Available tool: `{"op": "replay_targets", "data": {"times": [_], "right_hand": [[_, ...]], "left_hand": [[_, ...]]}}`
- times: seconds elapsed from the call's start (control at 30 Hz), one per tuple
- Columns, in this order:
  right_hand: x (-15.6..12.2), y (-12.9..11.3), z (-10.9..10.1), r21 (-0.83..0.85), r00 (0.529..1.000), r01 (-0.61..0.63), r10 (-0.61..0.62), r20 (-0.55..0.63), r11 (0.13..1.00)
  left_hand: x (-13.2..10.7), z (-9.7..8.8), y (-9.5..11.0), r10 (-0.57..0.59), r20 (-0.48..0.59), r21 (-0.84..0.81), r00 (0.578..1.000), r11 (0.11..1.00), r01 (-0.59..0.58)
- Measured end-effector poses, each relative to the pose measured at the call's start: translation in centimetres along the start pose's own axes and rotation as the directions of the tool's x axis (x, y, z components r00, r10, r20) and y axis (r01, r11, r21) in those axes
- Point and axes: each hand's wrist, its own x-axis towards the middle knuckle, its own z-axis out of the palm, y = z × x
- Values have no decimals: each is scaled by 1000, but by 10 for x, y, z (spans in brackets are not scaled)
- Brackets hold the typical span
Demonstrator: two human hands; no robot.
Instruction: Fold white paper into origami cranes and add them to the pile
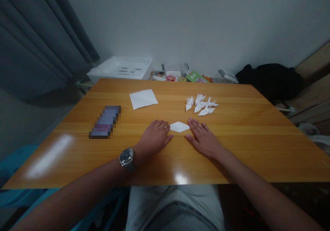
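Observation:
A small folded white paper (179, 126), diamond-shaped, lies flat on the wooden table (232, 148). My left hand (154, 138) rests palm down just left of it, fingers stretched out, a wristwatch (127, 157) on the wrist. My right hand (202, 138) lies flat just right of the paper, fingers spread, fingertips near its edge. Neither hand holds anything. Several folded white paper cranes (201, 104) sit in a cluster behind my right hand. A flat white sheet (143, 99) with a torn perforated edge lies behind my left hand.
A blurred dark oblong object (105, 122) lies on the table's left part. Behind the table are a white plastic bin (121, 68), colourful small packages (190, 76) and a black bag (270, 78). Grey curtains (33, 42) hang at left. My lap shows under the near edge.

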Motion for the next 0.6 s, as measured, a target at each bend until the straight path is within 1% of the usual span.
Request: {"op": "replay_targets", "data": {"times": [0.07,0.17,0.2,0.27,0.4,0.5,0.6], "right_hand": [[0,2,2,9,1000,1,-1,-5,1000],[1,2,3,11,1000,-4,4,-4,1000],[1,1,2,9,1000,-6,6,1,1000],[1,1,1,9,1000,-5,5,5,1000],[-1,7,-1,34,999,36,-36,-5,999],[-2,17,-3,52,998,59,-57,-26,997],[-1,23,-10,92,996,81,-78,-37,992]], "left_hand": [[8,-3,2,10,3,24,1000,1000,-10],[16,2,3,64,-46,31,997,998,-62],[18,6,3,103,-54,19,993,995,-102],[19,15,3,203,-34,-15,978,979,-204],[19,29,1,186,-40,-71,982,979,-188],[17,32,-1,175,-48,-102,983,978,-179],[17,31,-1,170,-50,-127,984,976,-175]]}}
